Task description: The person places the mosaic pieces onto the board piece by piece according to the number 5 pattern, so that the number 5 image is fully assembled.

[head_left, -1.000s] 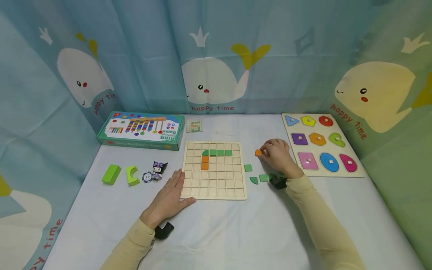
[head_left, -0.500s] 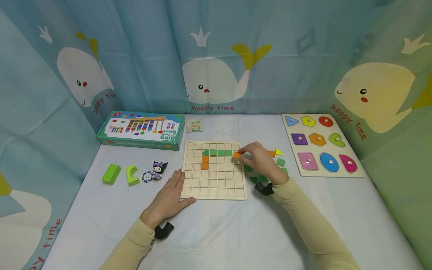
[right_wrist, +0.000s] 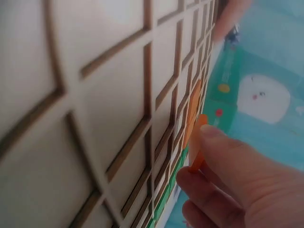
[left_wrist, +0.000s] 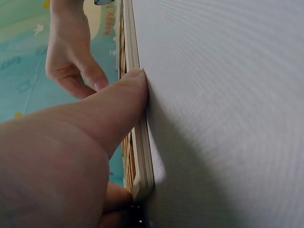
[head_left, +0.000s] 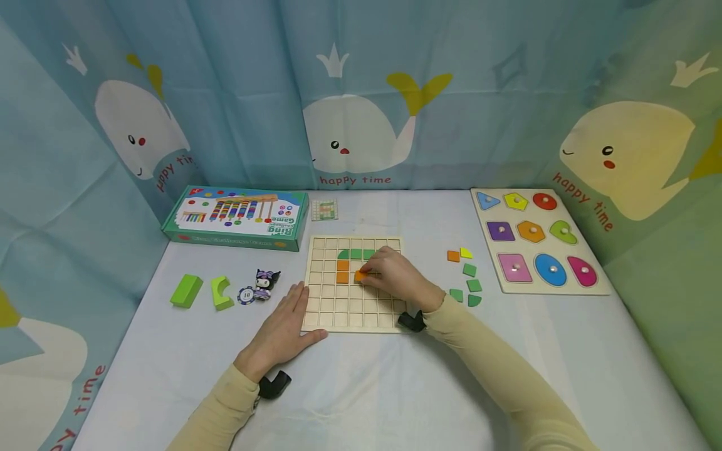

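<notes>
Left of and beyond the left hand (head_left: 282,332) sit a green block (head_left: 186,291), a green arch piece (head_left: 220,295) and a figurine (head_left: 262,285); that hand's straight fingers lie against the gridded board (head_left: 331,316). The right hand (head_left: 398,279) pinches an orange tile (head_left: 359,276) over the grid, with two orange tiles (head_left: 343,265) left of its fingertips. To its right lie loose tiles (head_left: 469,270) and, farther, a shape puzzle (head_left: 527,248).

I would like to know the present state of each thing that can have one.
grid board, partly filled
orange tile, pinched in the right hand
left hand, fingers extended, touching the grid board's edge
game box, closed
shape puzzle, all nine shapes in place
loose tiles, lying outside the grid board
picture card, lying flat
</notes>
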A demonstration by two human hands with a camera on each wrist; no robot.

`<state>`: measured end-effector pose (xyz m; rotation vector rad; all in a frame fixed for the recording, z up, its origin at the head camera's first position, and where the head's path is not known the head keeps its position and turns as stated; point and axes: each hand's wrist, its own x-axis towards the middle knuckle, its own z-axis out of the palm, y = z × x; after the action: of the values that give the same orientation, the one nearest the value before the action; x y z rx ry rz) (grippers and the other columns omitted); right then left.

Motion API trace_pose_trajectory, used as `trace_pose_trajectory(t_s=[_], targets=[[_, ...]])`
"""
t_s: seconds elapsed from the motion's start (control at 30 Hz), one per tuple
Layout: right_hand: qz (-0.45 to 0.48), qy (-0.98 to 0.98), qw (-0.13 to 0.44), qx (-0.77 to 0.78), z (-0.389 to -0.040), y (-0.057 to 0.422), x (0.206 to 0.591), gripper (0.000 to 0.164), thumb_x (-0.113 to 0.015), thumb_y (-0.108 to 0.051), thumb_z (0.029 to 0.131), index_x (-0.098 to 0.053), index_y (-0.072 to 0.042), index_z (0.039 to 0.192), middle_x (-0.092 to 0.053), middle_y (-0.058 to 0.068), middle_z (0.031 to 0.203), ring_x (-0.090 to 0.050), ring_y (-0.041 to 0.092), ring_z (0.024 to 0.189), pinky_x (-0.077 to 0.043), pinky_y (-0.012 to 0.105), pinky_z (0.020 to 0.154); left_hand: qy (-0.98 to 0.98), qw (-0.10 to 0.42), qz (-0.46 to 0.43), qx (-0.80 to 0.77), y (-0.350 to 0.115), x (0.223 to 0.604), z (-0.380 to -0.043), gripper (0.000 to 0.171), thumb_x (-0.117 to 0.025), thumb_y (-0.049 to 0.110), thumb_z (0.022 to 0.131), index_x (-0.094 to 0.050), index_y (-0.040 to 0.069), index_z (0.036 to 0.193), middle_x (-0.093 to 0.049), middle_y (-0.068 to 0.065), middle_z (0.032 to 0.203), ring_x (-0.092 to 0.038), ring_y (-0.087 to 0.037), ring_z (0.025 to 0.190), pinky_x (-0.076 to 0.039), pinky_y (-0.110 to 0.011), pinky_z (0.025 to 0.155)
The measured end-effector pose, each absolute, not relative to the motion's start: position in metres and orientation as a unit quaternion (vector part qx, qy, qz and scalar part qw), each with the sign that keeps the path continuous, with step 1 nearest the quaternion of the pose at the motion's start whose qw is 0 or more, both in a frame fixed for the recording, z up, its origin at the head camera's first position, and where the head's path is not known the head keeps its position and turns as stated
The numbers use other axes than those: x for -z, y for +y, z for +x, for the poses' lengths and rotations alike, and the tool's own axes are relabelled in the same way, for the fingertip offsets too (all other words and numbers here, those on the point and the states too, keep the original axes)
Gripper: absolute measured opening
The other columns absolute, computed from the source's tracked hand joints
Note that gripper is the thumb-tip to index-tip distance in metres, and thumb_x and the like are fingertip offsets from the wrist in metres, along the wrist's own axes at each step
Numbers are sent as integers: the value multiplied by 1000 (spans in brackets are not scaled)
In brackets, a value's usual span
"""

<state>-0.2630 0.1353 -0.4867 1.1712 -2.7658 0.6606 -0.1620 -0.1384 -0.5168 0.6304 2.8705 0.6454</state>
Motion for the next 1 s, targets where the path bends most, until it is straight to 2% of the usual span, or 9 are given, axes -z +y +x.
trace_pose_trajectory(t_s=[0.33, 0.57, 0.77, 1.0], targets=[[389, -899, 44, -196, -263, 124, 489, 16, -79, -14, 84, -76, -5, 97, -72, 3, 93, -61, 21, 90, -48, 35, 85, 952, 68, 208, -215, -138, 516, -162, 99, -65, 51, 90, -18, -14, 149, -15, -28, 156, -12, -39, 145, -18, -47, 115], [397, -897, 54, -186, -263, 122, 493, 15, -81, -15, 82, -76, -7, 93, -72, 2, 92, -60, 19, 85, -49, 31, 76, 951, 67, 207, -218, -139, 515, -162, 98, -65, 50, 90, -19, -14, 149, -15, -28, 156, -13, -39, 144, -18, -47, 115], [408, -894, 63, -175, -263, 121, 493, 15, -82, -17, 81, -75, -9, 90, -70, -1, 90, -60, 18, 84, -49, 31, 76, 952, 64, 209, -216, -139, 516, -162, 98, -66, 50, 90, -20, -15, 148, -16, -29, 156, -13, -39, 144, -18, -47, 115], [415, -887, 39, -198, -261, 126, 491, 12, -78, -17, 86, -76, -7, 93, -68, 3, 95, -58, 20, 88, -48, 33, 78, 951, 64, 208, -218, -139, 518, -162, 98, -65, 51, 90, -19, -14, 148, -15, -28, 156, -13, -39, 144, -17, -47, 115]])
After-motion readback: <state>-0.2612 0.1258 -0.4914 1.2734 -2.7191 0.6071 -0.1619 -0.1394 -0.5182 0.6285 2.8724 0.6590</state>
